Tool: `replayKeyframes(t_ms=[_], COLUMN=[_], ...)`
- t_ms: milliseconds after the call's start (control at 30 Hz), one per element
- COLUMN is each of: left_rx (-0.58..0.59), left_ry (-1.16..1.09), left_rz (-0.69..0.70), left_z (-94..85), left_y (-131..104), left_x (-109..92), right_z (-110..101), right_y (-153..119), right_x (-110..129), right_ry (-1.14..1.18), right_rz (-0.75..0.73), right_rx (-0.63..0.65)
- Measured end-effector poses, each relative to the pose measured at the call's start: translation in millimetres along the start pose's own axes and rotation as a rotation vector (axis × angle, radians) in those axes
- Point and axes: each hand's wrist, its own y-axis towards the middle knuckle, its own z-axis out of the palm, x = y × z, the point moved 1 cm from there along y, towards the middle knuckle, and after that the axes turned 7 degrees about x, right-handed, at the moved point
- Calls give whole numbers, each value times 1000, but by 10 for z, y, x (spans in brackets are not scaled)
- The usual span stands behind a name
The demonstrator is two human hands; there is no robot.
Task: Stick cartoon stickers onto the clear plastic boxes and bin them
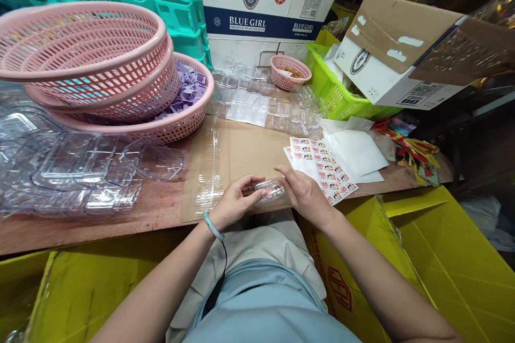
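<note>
Two hands grip a clear container, sticker sheets just beside.

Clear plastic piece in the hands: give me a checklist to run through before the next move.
1. Clear plastic piece held in the left hand: ok.
2. Right hand at its other end: ok.
3. Printed pattern flat and straight on it: cannot tell, too small.
4. Sticker sheets near the right hand: ok.
5. Bare cardboard just beyond the hands: ok.
6. Open carton level on the green basket: not ok, tilted.
</note>
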Motion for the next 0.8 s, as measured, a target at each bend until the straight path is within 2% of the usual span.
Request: replayKeyframes(t_ms=[100, 167, 200, 300, 367, 433, 500, 600, 700, 800], left_rx=[10, 0, -10, -38, -64, -81, -93, -125, -146, -150], left_ry=[-43, -29, -11, 26, 44, 75, 114, 164, 158, 128], left_rz=[-17, -23, -23, -24, -29, -22, 6, 48, 50, 49], left_z=[-36, -48, -48, -18, 13, 42, 67, 92, 105, 119], left_y=[-42, -51, -49, -27, -24, -40, -69, -110, -117, -92], left_x=[12, 12, 10, 5, 10, 29, 60, 114, 148, 167], right_z=[-117, -203, -214, -60, 160, 367, 496, 562, 576, 593], right_y=[-104, -177, -206, -226, -179, -113, -59, -26, -31, -60], right_x=[-410, -554, -550, -268, 26, 272, 404, 408, 298, 182], right_ry=[-159, -97, -15, 360, 582, 623, 605, 653, 743, 869], right_rz=[182, 299, 348, 468, 486, 490, 503, 492, 446, 464], right_rx=[-149, -202, -225, -281, -209, -127, -107, -156, -209, -227])
